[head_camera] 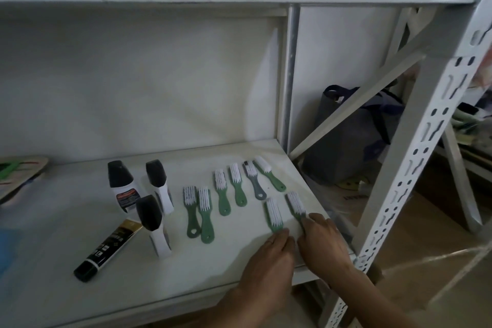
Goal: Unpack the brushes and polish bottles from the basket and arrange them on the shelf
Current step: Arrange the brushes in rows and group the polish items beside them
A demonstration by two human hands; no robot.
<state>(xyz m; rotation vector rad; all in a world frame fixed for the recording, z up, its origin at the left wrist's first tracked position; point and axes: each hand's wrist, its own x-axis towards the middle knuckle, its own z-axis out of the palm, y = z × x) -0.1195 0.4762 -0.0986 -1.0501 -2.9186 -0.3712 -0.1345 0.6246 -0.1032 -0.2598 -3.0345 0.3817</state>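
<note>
Several green-handled brushes with white bristles lie in rows on the white shelf (80,210), one of them grey-handled (254,181). My left hand (269,261) rests on the handle of a green brush (274,214) near the shelf's front right. My right hand (323,239) covers the handle of the neighbouring green brush (295,204). Three black-capped white polish bottles (123,189) stand left of the brushes, and a black tube (109,247) lies beside them. The basket is out of view.
A perforated white shelf post (415,168) and a diagonal brace (356,104) stand to the right. A dark bag (354,141) sits behind them. A flat board with green marks (18,176) lies at the far left of the shelf.
</note>
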